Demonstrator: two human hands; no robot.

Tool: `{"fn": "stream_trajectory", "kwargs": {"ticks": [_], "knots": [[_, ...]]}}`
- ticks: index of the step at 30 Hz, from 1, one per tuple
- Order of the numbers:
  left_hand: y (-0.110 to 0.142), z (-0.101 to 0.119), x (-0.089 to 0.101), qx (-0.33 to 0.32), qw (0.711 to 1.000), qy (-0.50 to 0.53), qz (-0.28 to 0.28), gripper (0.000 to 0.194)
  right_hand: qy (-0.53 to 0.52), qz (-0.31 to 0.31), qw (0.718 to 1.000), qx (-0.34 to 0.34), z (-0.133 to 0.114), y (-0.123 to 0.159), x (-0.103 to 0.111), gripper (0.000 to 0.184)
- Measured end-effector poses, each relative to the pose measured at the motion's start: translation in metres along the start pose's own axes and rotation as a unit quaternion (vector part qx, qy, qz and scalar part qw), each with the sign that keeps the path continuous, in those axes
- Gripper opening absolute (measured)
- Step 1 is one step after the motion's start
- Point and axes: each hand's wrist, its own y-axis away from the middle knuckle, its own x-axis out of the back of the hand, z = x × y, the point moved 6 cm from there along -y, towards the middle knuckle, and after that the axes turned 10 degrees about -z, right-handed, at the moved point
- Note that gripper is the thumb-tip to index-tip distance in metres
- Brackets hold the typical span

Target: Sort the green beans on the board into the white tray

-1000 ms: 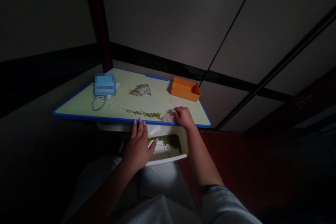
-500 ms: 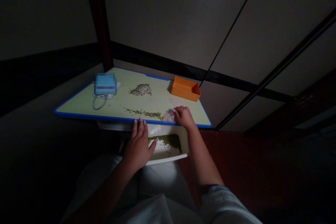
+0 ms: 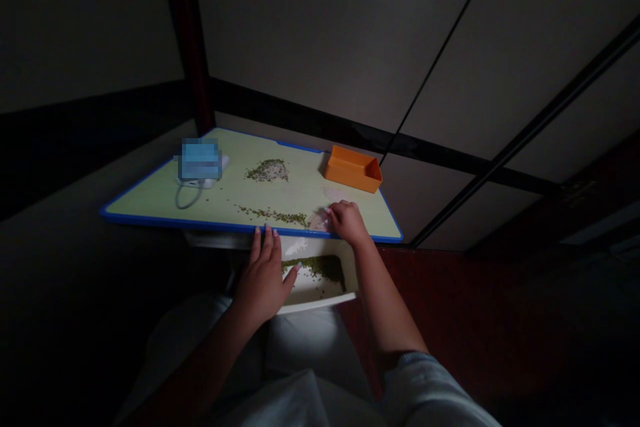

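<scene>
In the head view you face a dim room, with dark wall panels (image 3: 325,33) filling the top of the frame and a reddish floor (image 3: 450,307) at the lower right. Across the middle stands your pale green table (image 3: 150,203) with its blue edge (image 3: 200,223).

Your left hand (image 3: 261,273) is at lower centre, fingers extended and thumb held apart, with nothing visible in its grasp. Its fingertips are at the table's near edge, and the thumb overlaps the view of the white tub (image 3: 320,303) below. Green beans (image 3: 327,268) lie in that tub, mostly along its far side.

Your right hand (image 3: 347,221) is right of centre over the near part of the table, its fingers curled in with thumb and fingertips close together. You cannot tell whether anything is pinched between them. Just beside them is a patch of pale grains (image 3: 317,221), with a strip of green beans (image 3: 275,215) stretching left from it.

A mixed pile (image 3: 270,171) of green and pale bits sits farther back at centre. The orange box (image 3: 353,173) stands at the table's right rear, and a blurred-out device (image 3: 200,160) with a looped cable (image 3: 178,203) sits at left.
</scene>
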Motion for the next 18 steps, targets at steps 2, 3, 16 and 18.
{"fn": "stream_trajectory", "kwargs": {"ticks": [2,3,16,18], "knots": [[0.0004,0.0,0.0003,0.001,1.0,0.001,0.003,0.075,-0.002,-0.002,1.0,0.005,-0.0004,-0.0002,-0.0002,0.026],[0.0007,0.0001,0.0004,0.0,1.0,0.002,0.004,0.075,-0.004,-0.004,1.0,0.008,-0.0005,-0.0003,-0.0003,0.026],[0.0004,-0.0005,0.0009,0.002,1.0,0.01,0.009,0.074,-0.006,0.004,1.0,0.017,-0.0031,-0.0009,-0.0005,0.026],[0.0005,-0.0007,0.0007,0.002,1.0,0.012,0.009,0.074,-0.001,0.003,1.0,0.013,-0.004,-0.0008,0.0001,0.026]]}}
